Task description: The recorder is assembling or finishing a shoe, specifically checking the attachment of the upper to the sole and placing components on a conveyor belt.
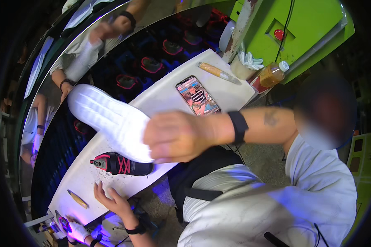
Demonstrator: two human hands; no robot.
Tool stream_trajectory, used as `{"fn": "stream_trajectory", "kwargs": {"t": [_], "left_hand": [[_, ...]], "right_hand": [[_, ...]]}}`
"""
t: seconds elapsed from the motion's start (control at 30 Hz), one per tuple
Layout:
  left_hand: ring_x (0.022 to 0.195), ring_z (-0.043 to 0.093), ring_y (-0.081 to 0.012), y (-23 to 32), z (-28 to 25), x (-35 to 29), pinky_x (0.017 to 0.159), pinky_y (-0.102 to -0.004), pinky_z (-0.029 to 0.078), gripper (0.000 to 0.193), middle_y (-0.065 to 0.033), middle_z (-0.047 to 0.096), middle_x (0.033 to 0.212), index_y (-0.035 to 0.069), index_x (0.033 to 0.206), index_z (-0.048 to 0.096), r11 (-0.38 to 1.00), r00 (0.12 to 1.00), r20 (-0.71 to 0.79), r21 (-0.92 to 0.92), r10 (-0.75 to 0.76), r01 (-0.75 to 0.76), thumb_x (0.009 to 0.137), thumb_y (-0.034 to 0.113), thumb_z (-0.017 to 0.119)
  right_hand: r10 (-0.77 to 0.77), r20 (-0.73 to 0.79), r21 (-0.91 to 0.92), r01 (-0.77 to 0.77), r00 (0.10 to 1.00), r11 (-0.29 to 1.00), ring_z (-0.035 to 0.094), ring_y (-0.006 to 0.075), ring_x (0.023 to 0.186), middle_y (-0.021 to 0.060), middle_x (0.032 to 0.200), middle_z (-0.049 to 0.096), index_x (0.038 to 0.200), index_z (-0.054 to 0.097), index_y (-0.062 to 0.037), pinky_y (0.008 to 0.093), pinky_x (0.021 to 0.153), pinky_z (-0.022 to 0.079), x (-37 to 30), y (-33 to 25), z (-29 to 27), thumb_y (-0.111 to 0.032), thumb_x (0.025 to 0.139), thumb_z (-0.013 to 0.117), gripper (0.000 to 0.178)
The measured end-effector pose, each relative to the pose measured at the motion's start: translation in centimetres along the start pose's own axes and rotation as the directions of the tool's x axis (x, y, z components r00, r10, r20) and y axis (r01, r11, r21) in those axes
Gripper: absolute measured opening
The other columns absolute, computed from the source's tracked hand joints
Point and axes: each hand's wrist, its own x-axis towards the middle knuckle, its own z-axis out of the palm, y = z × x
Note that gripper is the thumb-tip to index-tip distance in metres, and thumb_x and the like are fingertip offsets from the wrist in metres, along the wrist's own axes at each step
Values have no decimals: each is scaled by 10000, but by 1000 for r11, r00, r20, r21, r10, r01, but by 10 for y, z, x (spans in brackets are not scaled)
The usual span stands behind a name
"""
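Black low-cut shoe with pink-red laces (123, 164) lies on its side on the long white worktable (160, 99), near the table's front edge, toe toward the right. Right hand (111, 201), bare with a black wristband, rests just in front of the shoe on the table edge, fingers spread and flat, gripping nothing; hand and shoe are near but apart. Left hand (77, 231), in a white glove, sits low at the table's left end over small violet-lit tooling; whether it grips anything cannot be told. Above the shoe, a co-worker's hand (177, 138) reaches in from the right, loosely curled on the heel end of a ribbed white shoe sole (107, 117), which is held tread-up over the table. That sole and forearm cover the middle of the tabletop and hide part of the shoe's upper edge. A short orange-handled tool (77, 199) lies left of the right hand. At the far end are a smartphone with lit screen (198, 97), a longer orange-handled brush (218, 72), a pale cup stuffed with white cloth (245, 66) and an amber plastic bottle with a white cap (272, 75), against a green machine housing (313, 24). Behind the table runs a dark conveyor (107, 66) carrying shoes (151, 64), backed by a curved shiny metal panel (49, 61).
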Motion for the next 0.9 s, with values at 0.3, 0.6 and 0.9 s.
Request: {"fn": "stream_trajectory", "kwargs": {"t": [0.3,0.6,0.9], "left_hand": [[1081,595,-393,-17,35,-35,986,-496,444,331,-226,627,1154,-19,1097,681,923,936,-110,238,334,-301,970,284,635],[1036,627,-386,-12,35,-32,914,-474,491,290,-195,645,1131,-8,1063,692,934,959,-84,265,270,-239,907,231,645],[931,653,-346,-16,41,-37,822,-443,476,299,-148,697,1010,23,980,713,920,923,-167,253,346,-299,932,295,599]], "right_hand": [[463,177,-251,-415,868,874,574,321,1211,142,1183,616,949,675,-57,521,1082,424,-123,-35,30,-403,658,844,483],[460,309,-237,-401,833,885,628,321,1193,138,1186,647,954,673,-61,568,1120,430,-115,-27,34,-404,663,854,485],[459,295,-278,-385,838,880,613,308,1173,119,1106,630,960,671,-66,531,1131,433,-111,-32,34,-367,680,829,441]]}}
